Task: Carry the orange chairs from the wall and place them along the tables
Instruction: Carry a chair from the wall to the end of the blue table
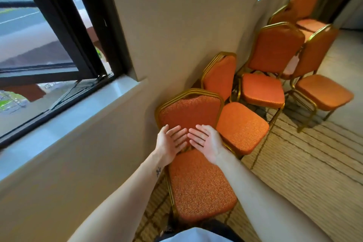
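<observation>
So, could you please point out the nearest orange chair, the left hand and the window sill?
nearest orange chair [200, 186], head view, seat cushion
left hand [168, 142], head view, palm
window sill [64, 122], head view, flat top

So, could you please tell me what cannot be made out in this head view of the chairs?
Tables: none in the head view; out of frame.
Nearest chair: legs mostly hidden under its seat and the person's clothing at the bottom edge.
Left hand and right hand: open, palms up; contact with the backrest unclear.
Farthest chairs: blurred, overlapping; their number unclear.
</observation>
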`<action>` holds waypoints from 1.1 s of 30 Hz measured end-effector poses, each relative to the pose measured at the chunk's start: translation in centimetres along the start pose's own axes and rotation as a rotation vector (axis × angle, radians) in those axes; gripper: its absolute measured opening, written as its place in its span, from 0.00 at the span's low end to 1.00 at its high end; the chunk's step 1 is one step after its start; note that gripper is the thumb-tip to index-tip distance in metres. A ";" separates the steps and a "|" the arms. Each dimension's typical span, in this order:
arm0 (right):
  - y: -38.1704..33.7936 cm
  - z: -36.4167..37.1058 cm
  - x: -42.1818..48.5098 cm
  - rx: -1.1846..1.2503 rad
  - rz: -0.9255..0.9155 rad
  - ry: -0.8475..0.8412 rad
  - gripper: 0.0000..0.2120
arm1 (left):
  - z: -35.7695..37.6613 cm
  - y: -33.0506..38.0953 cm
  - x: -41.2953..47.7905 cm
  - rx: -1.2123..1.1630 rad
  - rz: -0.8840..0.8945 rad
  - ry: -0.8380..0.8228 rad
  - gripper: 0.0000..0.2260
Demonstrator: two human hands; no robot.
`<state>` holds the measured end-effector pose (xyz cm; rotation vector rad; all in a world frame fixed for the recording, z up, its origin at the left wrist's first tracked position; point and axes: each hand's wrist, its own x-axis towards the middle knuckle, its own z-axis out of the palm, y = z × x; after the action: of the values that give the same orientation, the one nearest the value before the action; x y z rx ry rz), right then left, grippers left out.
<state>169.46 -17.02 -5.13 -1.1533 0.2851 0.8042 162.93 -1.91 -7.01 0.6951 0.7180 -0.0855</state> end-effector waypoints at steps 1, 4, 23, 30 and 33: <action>-0.4 0.2 0.6 0.003 -0.008 0.001 0.17 | 0.4 0.6 0.8 0.007 0.001 -0.005 0.26; -1.8 0.2 2.8 0.018 -0.023 0.004 0.17 | 1.9 1.7 2.9 0.036 -0.002 0.001 0.25; -7.1 3.4 16.9 0.022 0.089 0.091 0.09 | 5.5 10.4 15.8 0.276 0.094 0.125 0.22; -7.3 5.9 22.8 0.089 0.099 0.167 0.08 | 6.2 14.1 21.2 0.552 0.138 0.073 0.15; -7.1 7.0 24.6 0.100 0.120 0.186 0.11 | 6.7 14.6 22.6 0.566 0.038 0.009 0.15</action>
<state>190.11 -1.73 -11.71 -1.1257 0.5477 0.7798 188.38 8.87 -9.49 1.2490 0.6922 -0.2568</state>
